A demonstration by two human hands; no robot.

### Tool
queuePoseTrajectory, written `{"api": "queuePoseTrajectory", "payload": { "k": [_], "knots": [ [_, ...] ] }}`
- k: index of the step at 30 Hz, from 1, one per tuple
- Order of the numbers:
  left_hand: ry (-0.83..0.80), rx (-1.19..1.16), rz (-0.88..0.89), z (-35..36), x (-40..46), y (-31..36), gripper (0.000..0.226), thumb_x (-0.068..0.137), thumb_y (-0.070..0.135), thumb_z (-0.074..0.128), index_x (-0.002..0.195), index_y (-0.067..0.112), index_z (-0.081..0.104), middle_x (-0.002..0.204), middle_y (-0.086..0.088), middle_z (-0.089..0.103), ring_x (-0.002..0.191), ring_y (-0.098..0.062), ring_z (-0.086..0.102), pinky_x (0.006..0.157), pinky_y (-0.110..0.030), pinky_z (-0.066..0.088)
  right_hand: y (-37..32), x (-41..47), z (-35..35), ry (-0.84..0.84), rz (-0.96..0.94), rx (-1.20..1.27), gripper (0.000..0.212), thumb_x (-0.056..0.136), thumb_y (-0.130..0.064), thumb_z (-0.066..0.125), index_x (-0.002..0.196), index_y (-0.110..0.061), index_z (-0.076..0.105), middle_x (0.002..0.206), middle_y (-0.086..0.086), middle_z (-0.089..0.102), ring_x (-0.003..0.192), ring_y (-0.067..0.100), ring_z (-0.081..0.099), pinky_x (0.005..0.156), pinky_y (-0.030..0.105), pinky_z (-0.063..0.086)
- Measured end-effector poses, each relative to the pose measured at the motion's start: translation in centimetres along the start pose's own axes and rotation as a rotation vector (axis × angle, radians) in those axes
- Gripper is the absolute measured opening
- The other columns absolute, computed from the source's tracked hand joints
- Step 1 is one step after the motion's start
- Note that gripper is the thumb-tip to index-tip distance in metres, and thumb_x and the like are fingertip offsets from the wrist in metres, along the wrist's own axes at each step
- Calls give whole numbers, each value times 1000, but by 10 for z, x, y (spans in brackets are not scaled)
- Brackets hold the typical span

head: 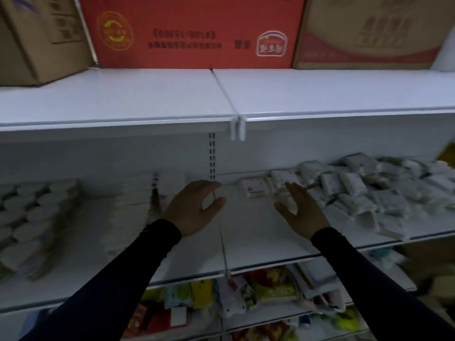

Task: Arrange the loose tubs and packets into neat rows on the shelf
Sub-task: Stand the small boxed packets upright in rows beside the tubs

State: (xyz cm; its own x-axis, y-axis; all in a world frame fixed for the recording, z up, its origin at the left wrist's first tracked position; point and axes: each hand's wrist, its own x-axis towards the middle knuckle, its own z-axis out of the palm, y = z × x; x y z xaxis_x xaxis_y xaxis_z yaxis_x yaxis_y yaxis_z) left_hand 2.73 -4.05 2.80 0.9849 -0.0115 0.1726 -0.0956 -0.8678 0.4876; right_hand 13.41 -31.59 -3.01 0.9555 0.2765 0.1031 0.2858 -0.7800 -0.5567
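Both hands empty, fingers spread: left hand and right hand hover over bare shelf, likely reaching for the packets heaped right.

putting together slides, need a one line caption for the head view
Both hands, left and right, reach open and empty over the white shelf, toward loose grey packets heaped at right.

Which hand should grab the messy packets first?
Probably the right hand. It hovers open beside the loose packets heaped on the right of the shelf. The left hand, also open, is farther from them, nearer the stacked rows.
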Motion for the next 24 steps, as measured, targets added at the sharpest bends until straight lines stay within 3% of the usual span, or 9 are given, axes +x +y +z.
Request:
{"api": "queuePoseTrajectory", "payload": {
  "k": [6, 10, 13, 16, 19, 21, 22, 24],
  "knots": [
    [-184, 119, -32, 70, 64, 36, 64, 100, 51, 37, 152, 15, 28, 158, -5, 27, 143, -20, 26, 113, -25, 19, 54, 3, -20, -106, 15, -25, 65, 93, -59, 42, 150, -34, 24, 160, -5, 15, 146, 16, 18, 116, 34, 21],
    [-311, 237, -110, 113, 95, 44, 66, 102, 43, 36, 155, 13, 12, 163, -6, 9, 148, -25, 13, 117, -31, 14, 61, 11, -17, -185, -59, -136, 61, 96, -56, 38, 151, -34, 23, 160, -4, 13, 146, 19, 13, 117, 32, 11],
    [-341, 367, -172, 127, 117, 45, 70, 102, 44, 34, 156, 12, 1, 163, -9, -5, 150, -29, 1, 120, -36, 9, 67, 15, -10, -256, -133, -253, 61, 96, -56, 36, 151, -32, 25, 161, -1, 13, 146, 20, 16, 118, 31, 11],
    [-360, 415, -215, 139, 132, 45, 72, 101, 47, 31, 155, 12, -2, 163, -8, -7, 150, -30, -2, 120, -38, 8, 71, 17, -11, -270, -163, -243, 57, 97, -55, 37, 148, -30, 33, 159, -3, 21, 144, 18, 22, 116, 27, 13],
    [-359, 372, -182, 145, 130, 43, 70, 101, 49, 29, 155, 10, 7, 163, -11, 1, 149, -31, 0, 121, -37, 7, 72, 20, -16, -263, -139, -126, 48, 97, -50, 42, 139, -27, 49, 151, -6, 36, 136, 14, 35, 111, 22, 20],
    [-288, 223, -77, 142, 112, 40, 63, 101, 46, 24, 147, 3, 35, 154, -18, 30, 144, -35, 22, 118, -35, 8, 71, 22, -18, -193, -128, -42, 38, 98, -42, 47, 125, -20, 62, 135, 0, 53, 121, 16, 50, 100, 17, 29],
    [-285, 202, -10, 140, 104, 37, 63, 98, 45, 22, 135, 1, 50, 141, -20, 46, 135, -36, 37, 114, -34, 14, 71, 24, -18, -143, -118, -7, 33, 98, -37, 49, 117, -15, 65, 124, 4, 59, 112, 19, 55, 93, 17, 34],
    [-224, 134, -4, 130, 88, 29, 54, 97, 45, 31, 115, 3, 60, 120, -14, 57, 112, -29, 53, 97, -29, 33, 69, 29, -16, -51, -69, 57, 27, 95, -30, 57, 109, -10, 67, 110, 10, 60, 99, 25, 58, 83, 22, 38]
  ]
}}
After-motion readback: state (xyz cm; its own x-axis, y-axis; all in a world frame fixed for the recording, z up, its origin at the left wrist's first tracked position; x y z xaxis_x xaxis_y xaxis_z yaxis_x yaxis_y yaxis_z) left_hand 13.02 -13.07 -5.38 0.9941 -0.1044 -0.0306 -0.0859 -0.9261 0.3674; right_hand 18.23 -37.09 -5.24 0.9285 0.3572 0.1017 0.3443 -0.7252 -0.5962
